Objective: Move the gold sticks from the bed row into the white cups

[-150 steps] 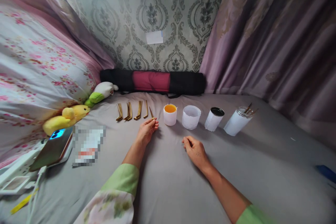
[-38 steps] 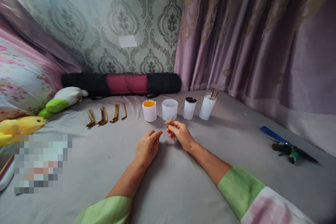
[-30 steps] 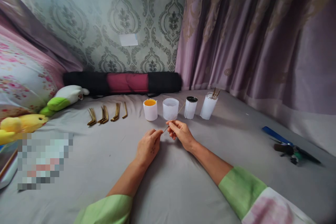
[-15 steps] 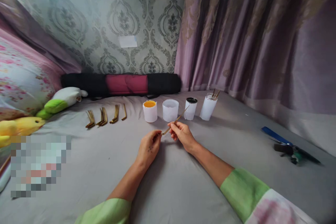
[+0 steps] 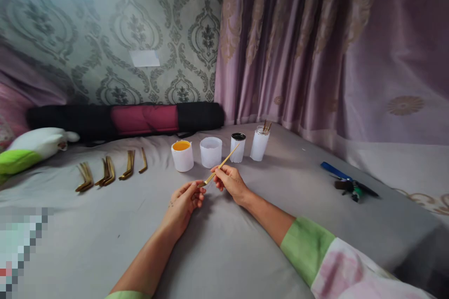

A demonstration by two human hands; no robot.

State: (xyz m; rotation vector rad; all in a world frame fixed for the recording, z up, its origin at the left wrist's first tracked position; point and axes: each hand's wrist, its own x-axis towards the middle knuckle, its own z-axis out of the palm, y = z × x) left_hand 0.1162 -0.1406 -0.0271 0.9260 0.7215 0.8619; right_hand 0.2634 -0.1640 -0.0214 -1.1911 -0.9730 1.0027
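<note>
A thin gold-brown stick (image 5: 227,159) slants between my hands, its far end up to the right, in front of the cups. My right hand (image 5: 230,184) is closed around its middle. The fingertips of my left hand (image 5: 184,202) pinch its darker lower end. Beyond my hands stand a white cup with orange contents (image 5: 182,161), a translucent white tub (image 5: 211,156), a white container with a dark inside (image 5: 237,152) and a tilted white jar (image 5: 259,145) with a few thin sticks in it.
To the left lie bunches of bent gold-brown sticks (image 5: 107,174) and a single bent stick (image 5: 142,161). A blue-handled tool (image 5: 336,171) and a keyring (image 5: 356,192) lie at right. A black and maroon roll (image 5: 143,119) and a plush toy (image 5: 42,142) sit behind, left.
The view has turned right, shifting everything left. Both hands still hold the stick, which now looks paler and straighter; the left hand's fingers have rolled so more of them show.
</note>
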